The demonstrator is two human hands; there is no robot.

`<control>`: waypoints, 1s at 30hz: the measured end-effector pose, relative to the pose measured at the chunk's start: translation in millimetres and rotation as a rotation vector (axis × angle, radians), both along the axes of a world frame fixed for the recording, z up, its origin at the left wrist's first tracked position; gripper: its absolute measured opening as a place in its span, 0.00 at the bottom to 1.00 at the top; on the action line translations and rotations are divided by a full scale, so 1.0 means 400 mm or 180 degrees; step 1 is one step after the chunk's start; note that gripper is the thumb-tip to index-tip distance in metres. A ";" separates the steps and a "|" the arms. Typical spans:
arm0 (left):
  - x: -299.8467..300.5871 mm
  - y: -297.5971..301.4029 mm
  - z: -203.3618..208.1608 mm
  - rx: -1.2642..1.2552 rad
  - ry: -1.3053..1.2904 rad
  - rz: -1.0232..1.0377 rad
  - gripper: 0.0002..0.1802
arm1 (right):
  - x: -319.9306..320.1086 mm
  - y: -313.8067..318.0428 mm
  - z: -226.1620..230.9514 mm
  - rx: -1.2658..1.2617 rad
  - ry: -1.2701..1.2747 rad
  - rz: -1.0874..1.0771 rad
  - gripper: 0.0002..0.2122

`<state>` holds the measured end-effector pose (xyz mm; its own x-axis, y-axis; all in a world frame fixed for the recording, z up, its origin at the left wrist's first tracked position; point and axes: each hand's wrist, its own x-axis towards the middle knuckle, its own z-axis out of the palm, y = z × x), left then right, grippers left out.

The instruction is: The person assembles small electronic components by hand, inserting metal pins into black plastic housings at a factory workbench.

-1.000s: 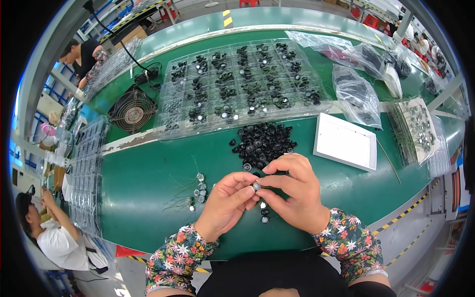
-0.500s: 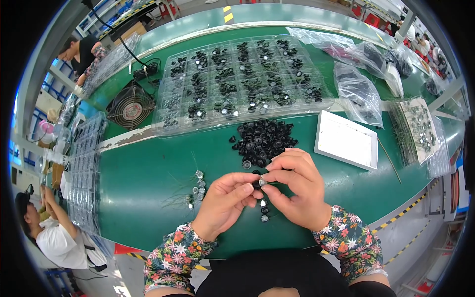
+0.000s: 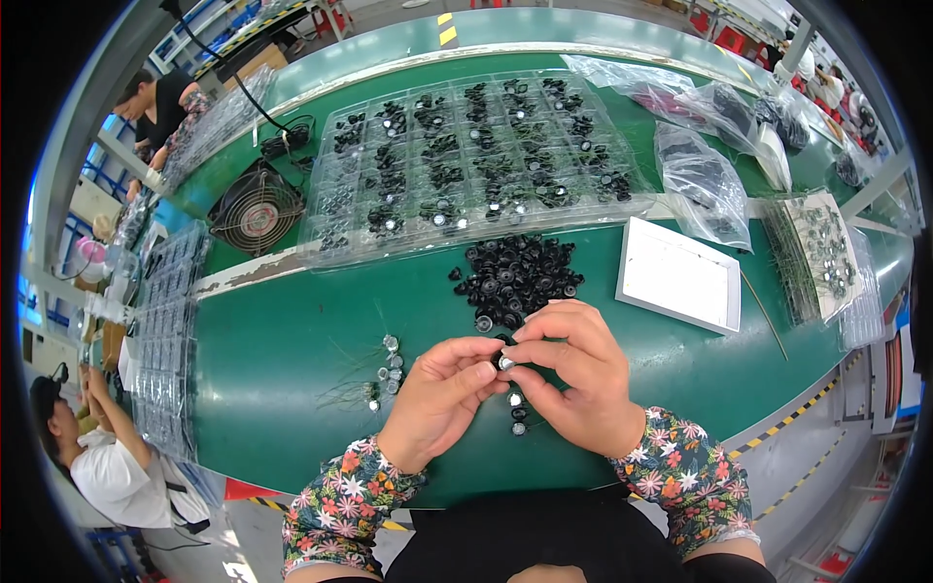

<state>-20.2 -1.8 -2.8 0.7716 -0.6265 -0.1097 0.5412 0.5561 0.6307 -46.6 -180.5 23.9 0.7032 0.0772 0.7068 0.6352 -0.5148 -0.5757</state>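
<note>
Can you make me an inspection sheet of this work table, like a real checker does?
Surface: green table, shiny.
Job's things: small part, silver and black, between the fingertips; pile of black parts beyond the hands; silver parts with thin strands; clear tray of loaded compartments.
Clutter: white box, plastic bags at the right; fan at the left.
Left hand: pinching the small part.
Right hand: fingertips closed on it too.
Cables: black cord running down near the fan.
Surroundings: person in white, left; striped floor tape, right.
</note>
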 end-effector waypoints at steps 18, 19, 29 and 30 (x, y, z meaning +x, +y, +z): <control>-0.001 -0.002 0.002 0.0075 -0.0159 0.0061 0.11 | -0.004 0.006 -0.001 0.0069 -0.0039 -0.0028 0.12; -0.001 -0.002 0.002 0.0066 -0.0171 0.0070 0.11 | -0.004 0.006 0.000 0.0069 -0.0040 -0.0025 0.12; -0.002 -0.003 -0.001 0.0086 -0.0338 0.0130 0.11 | -0.004 0.005 0.001 0.0029 -0.0099 0.0012 0.12; -0.003 -0.004 0.002 0.0194 -0.0413 0.0174 0.10 | -0.004 0.005 0.002 0.0022 -0.0097 0.0014 0.12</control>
